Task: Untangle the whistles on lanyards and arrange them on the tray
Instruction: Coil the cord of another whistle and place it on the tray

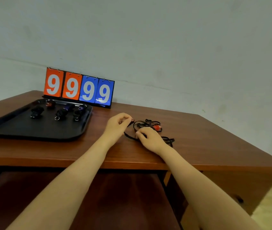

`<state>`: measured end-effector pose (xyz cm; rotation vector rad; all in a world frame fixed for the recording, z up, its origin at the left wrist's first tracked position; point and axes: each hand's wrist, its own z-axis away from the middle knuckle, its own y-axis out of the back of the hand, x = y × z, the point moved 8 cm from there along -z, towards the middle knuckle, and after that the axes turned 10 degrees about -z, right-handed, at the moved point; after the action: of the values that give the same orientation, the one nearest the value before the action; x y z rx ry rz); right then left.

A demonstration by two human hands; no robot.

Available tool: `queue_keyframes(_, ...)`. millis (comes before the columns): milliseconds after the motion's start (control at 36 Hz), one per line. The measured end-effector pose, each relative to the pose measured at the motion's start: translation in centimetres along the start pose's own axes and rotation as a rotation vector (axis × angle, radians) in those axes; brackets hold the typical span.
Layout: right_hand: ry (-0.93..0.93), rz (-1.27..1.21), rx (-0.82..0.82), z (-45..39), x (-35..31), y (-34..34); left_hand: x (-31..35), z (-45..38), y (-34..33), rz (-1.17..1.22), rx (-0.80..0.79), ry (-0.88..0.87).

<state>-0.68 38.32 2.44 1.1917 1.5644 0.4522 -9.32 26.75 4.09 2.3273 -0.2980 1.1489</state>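
A tangle of black lanyards (pixel 146 124) lies on the wooden table (pixel 198 143), with a red whistle (pixel 157 127) at its right side. My left hand (pixel 117 124) pinches a lanyard end just left of the tangle. My right hand (pixel 148 137) grips cords at the tangle's near side; more cord trails out to its right. A black tray (pixel 15 128) sits at the table's left and holds several dark whistles (pixel 60 113) with metal rings, one reddish at the back.
A flip scoreboard (pixel 78 87) showing 9 9 9 9 on orange and blue cards stands behind the tray against the pale wall. The table's front edge runs below my forearms, with a dark red seat underneath.
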Motion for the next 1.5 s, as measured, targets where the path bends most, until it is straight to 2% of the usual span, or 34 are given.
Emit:
queue_keyframes(167, 0.035, 0.080, 0.095, 1.1, -0.9, 1.0, -1.1, 0.3, 1.3, -0.030, 0.112, 0.122)
queue_keyframes(306, 0.072, 0.112, 0.102, 2.0, -1.7, 1.1, -0.1, 0.6, 0.5, -0.049, 0.022, 0.070)
queue_keyframes(444, 0.051, 0.094, 0.083, 1.8, -1.3, 0.8, 1.3, 1.3, 0.2, 0.034, -0.023, -0.006)
queue_keyframes(528, 0.100, 0.197, 0.119, 1.7, -1.2, 0.8, 1.7, 1.6, 0.0, 0.080, -0.041, -0.031)
queue_keyframes(583, 0.087, 0.215, 0.076, 1.2, -0.6, 0.2, 1.7, 1.6, 0.0, 0.114, -0.045, -0.038)
queue_keyframes(722, 0.038, -0.058, -0.114, 0.5, -1.8, -2.1, 1.7, 1.3, 0.7, 0.138, 0.025, -0.070)
queue_keyframes(806, 0.035, -0.006, -0.144, 0.3, -2.5, -2.8, 1.5, 1.0, 0.8, 0.144, 0.030, -0.043)
queue_keyframes(889, 0.024, -0.046, -0.107, 0.3, -2.9, -2.5, 1.3, 0.3, 1.6, 0.118, 0.054, -0.020)
queue_keyframes(972, -0.061, -0.254, 0.001, 0.5, -2.4, -1.4, 0.8, -0.5, 2.2, -0.065, 0.013, -0.015)
queue_keyframes(1056, -0.260, -0.623, 0.155, 0.3, 0.2, -0.3, -0.9, -0.7, 3.2, -0.283, -0.021, -0.017)
queue_keyframes(1111, -0.392, -0.897, 0.245, 0.2, 1.7, -0.1, -1.8, -0.3, 3.4, -0.398, -0.103, -0.041)
queue_keyframes(1167, -0.437, -1.019, 0.314, 0.3, 2.3, 0.4, -1.9, 0.5, 3.0, -0.544, -0.185, -0.099)
queue_keyframes(1278, -0.466, -0.928, 0.438, 1.4, 2.2, 1.5, -0.9, 1.6, 2.3, -0.788, -0.194, -0.220)
queue_keyframes(1361, -0.357, -0.814, 0.556, 2.2, 2.0, 2.6, -1.3, 1.5, 2.8, -0.812, -0.148, -0.147)
queue_keyframes(1444, -0.252, -0.695, 0.551, 2.5, 1.1, 2.8, -1.6, 1.4, 3.1, -0.687, -0.139, -0.032)
queue_keyframes(1500, -0.229, -0.684, 0.523, 2.3, 0.7, 2.6, -2.1, 1.3, 3.1, -0.431, -0.168, 0.112)
